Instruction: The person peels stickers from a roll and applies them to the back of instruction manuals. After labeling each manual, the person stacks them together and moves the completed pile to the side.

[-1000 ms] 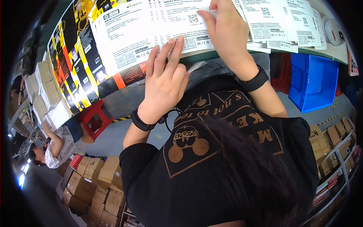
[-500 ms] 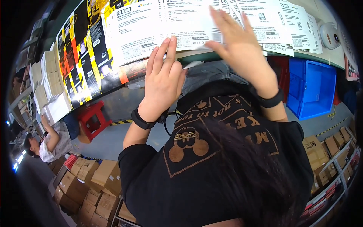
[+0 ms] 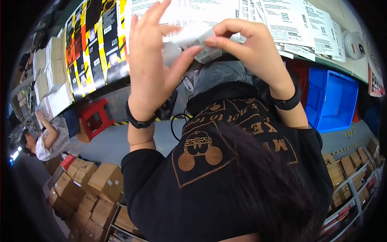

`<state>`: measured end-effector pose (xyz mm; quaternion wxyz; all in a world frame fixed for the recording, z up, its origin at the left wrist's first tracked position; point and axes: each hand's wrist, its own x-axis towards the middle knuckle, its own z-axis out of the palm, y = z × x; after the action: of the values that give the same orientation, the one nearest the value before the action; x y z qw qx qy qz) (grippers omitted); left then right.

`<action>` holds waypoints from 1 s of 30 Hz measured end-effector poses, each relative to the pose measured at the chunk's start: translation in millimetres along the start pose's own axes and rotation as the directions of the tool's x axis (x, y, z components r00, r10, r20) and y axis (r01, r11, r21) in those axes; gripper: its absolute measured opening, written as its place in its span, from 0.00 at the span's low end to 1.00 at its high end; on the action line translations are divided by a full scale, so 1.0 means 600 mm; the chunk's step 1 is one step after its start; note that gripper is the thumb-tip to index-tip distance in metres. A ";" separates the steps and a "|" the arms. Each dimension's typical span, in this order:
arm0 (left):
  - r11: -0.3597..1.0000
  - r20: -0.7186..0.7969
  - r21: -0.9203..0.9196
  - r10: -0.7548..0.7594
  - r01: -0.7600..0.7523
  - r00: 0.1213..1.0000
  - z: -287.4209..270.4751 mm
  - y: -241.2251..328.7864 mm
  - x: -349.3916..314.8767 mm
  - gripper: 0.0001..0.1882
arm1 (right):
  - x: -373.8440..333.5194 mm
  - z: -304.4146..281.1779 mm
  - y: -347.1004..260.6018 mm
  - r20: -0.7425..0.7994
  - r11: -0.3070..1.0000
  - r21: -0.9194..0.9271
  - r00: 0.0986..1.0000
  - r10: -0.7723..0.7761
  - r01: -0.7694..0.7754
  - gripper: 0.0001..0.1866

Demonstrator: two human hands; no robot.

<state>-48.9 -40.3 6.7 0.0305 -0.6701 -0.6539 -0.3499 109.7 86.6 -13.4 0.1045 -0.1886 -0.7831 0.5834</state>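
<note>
My right hand pinches a curled white printed sheet between thumb and fingers at the near edge of the table. My left hand is raised over the sheet's left part, its fingers spread and a little blurred. Its thumb reaches the curled part, close to my right thumb. Beneath and beyond lie more white printed sheets, overlapping in a row along the table to the right.
Black and yellow printed sheets cover the table's left. Stacks of pale card stand beyond them. A round white device sits at far right. Below are a blue crate and a red stool. Another person sits left.
My hands have lifted off the flat sheets. My right hand now pinches a curled sheet edge, and my left hand has moved up and left with its fingers spread.
</note>
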 end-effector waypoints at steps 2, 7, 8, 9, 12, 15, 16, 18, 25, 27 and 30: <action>0.993 0.011 -0.015 -0.113 0.114 0.993 -0.012 0.026 0.018 0.08 | 0.003 0.000 -0.007 -0.062 0.975 -0.177 0.987 -0.147 0.134 0.17; 0.912 0.067 -0.011 -0.408 0.410 0.910 -0.016 0.049 0.057 0.07 | 0.003 0.008 -0.039 -0.196 0.996 0.046 0.978 -0.072 0.082 0.12; 0.892 0.078 0.012 -0.452 0.452 0.889 -0.015 0.049 0.060 0.07 | 0.003 0.008 -0.036 -0.252 0.993 0.062 0.964 -0.086 0.105 0.09; 0.881 0.058 0.024 -0.473 0.473 0.879 -0.022 0.056 0.056 0.07 | 0.005 0.011 -0.038 -0.291 0.986 0.082 0.950 -0.113 0.142 0.07; 0.893 0.014 -0.212 -0.404 0.397 0.915 -0.024 0.060 0.048 0.08 | 0.007 0.008 -0.034 -0.334 0.971 0.079 0.923 -0.189 0.227 0.04; 0.894 0.086 -0.200 -0.393 0.402 0.916 -0.024 0.054 0.044 0.09 | 0.017 0.009 -0.026 -0.329 0.940 0.047 0.893 -0.305 0.339 0.04; 0.897 0.125 -0.193 -0.380 0.399 0.916 -0.025 0.051 0.042 0.09 | 0.028 0.019 -0.012 -0.416 0.742 0.435 0.844 -0.338 0.511 0.05; 0.914 0.086 -0.214 -0.334 0.345 0.939 -0.025 0.041 0.040 0.10 | 0.046 0.035 0.009 -0.574 -0.077 0.815 0.785 -0.231 0.574 0.09; 0.944 -0.088 -0.273 -0.215 0.184 0.973 -0.038 0.012 0.020 0.12 | 0.028 0.006 -0.015 -0.514 0.813 0.361 0.825 -0.236 0.457 0.22; 0.955 -0.134 -0.284 -0.127 0.085 0.983 -0.032 0.004 0.023 0.11 | 0.032 0.003 -0.006 -0.424 0.837 0.320 0.857 -0.292 0.443 0.24; 0.973 -0.272 -0.225 -0.017 -0.047 0.962 -0.016 -0.006 0.025 0.10 | 0.034 -0.009 0.006 -0.380 0.886 0.141 0.850 -0.364 0.442 0.30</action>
<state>-57.5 -31.7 20.1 0.0449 -0.6197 -0.5936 -0.5115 94.1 100.9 -16.4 0.3804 -0.1048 -0.7043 0.5901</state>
